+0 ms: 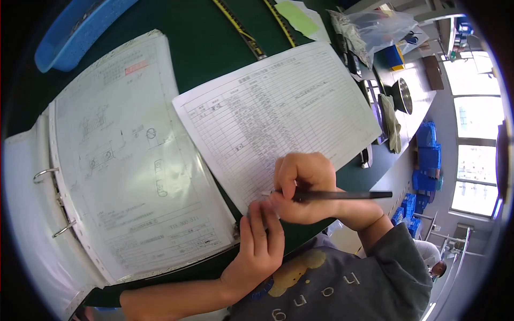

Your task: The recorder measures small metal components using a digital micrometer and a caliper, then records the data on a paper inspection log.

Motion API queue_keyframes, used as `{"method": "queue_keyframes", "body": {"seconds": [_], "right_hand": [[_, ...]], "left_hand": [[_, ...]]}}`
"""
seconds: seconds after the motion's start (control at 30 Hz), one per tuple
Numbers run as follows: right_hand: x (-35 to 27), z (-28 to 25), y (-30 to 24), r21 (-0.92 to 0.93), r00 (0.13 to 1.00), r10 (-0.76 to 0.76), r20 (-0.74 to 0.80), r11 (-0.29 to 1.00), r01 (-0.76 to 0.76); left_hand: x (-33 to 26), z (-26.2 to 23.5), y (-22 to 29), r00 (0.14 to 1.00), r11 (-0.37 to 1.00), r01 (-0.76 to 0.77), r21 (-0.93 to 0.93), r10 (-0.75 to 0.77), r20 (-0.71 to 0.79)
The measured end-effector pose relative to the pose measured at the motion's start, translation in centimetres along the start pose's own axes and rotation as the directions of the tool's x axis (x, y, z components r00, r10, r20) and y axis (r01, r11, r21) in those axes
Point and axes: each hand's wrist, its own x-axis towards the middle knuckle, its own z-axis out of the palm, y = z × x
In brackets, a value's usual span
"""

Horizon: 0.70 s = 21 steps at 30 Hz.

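My right hand (pixel 308 184) is closed around a black pen (pixel 353 195), its tip hidden behind the fingers near the bottom edge of a printed form sheet (pixel 316 123). The form lies tilted on the green table, with ruled rows and some handwritten entries. My left hand (pixel 259 241) lies with its fingers stretched out on the form's bottom edge, the fingertips touching or almost touching my right hand. Left of the form, an open ring binder (pixel 59 200) holds a drawing page in a clear sleeve (pixel 136 134). The form's left corner overlaps the sleeve's edge.
A blue plastic tray (pixel 61 56) sits at the far left. Beyond the form are yellow-black strips (pixel 241 29), a green paper (pixel 294 18) and clear plastic bags (pixel 375 32). A metal bowl (pixel 402 96) and a cloth glove (pixel 391 123) lie right. Another person (pixel 428 254) is in the background.
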Motion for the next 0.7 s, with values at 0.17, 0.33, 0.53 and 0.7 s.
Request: {"method": "queue_keyframes", "body": {"seconds": [0.17,0.33,0.53,0.7], "right_hand": [[0.3,1.1,1.3,-0.066,0.967,-0.233,0.108,0.968,0.24],[0.5,1.1,1.6,-0.119,0.959,-0.255,0.12,0.956,0.269],[0.5,1.0,1.9,-0.111,0.958,-0.244,0.149,0.959,0.262],[0.5,0.6,1.6,-0.116,0.961,-0.239,0.138,0.96,0.255]], "left_hand": [[0.3,-0.1,-0.4,0.995,0.999,0.005,-0.043,-0.009,-0.103],[0.2,0.7,-0.2,0.989,1.0,0.02,-0.017,-0.022,-0.146],[0.3,0.9,0.0,0.984,0.999,0.038,0.007,-0.036,-0.173],[0.6,0.8,-0.2,0.979,1.0,0.029,-0.003,-0.029,-0.201]]}}
